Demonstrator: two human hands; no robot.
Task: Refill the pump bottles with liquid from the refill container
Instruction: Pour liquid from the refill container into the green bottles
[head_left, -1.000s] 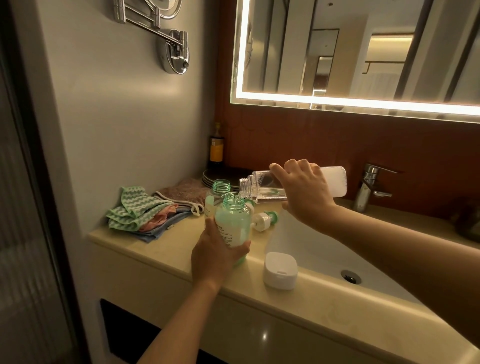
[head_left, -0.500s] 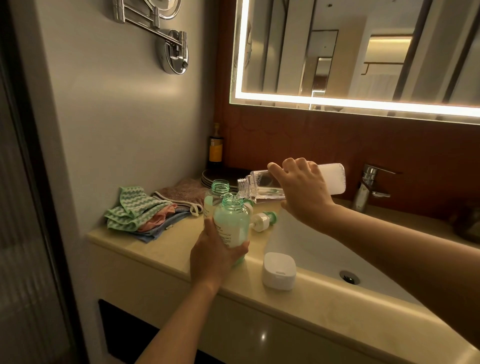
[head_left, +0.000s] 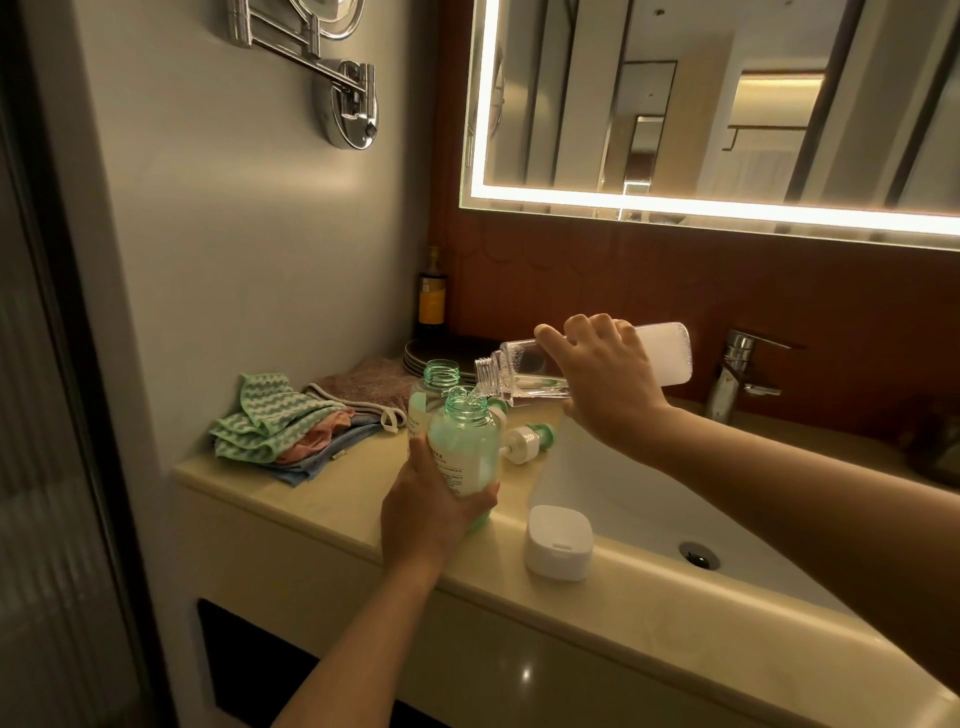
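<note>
Two hands in use, both gripping. Left hand (head_left: 431, 504) is wrapped round the lower body of the green pump bottle (head_left: 465, 447), fingers and thumb curled tight on it. The bottle is upright with its pump off and neck open. Its base is at the front part of the counter (head_left: 337, 499); can't tell if it's resting or just lifted.

Right hand (head_left: 608, 384) grips the clear refill container (head_left: 511, 369) from above at mid-body, fingers curled over the top. The container is nearly horizontal, white end toward the faucet (head_left: 737, 374). Its open mouth is tipped slightly down, right over the bottle's neck. Mouth and neck rim are very close; contact unclear. Clear liquid lies along the container's lower side.

Edges and room:
- Second green bottle (head_left: 440, 374), also open, stands just behind the held one, near the container's mouth.
- Pump head (head_left: 527, 440) lies on its side just right of the held bottle, at the rim of the sink basin (head_left: 623, 499).
- White box (head_left: 558, 540) sits on the front rim of the basin, right of the left hand.
- Stack of cloths (head_left: 280, 421) is on the left, by the wall.
- Plates (head_left: 421, 356) and a dark bottle (head_left: 432, 301) are in the back corner.
- Bare counter lies between the cloths and the left hand, and the basin is open below the right forearm.
</note>
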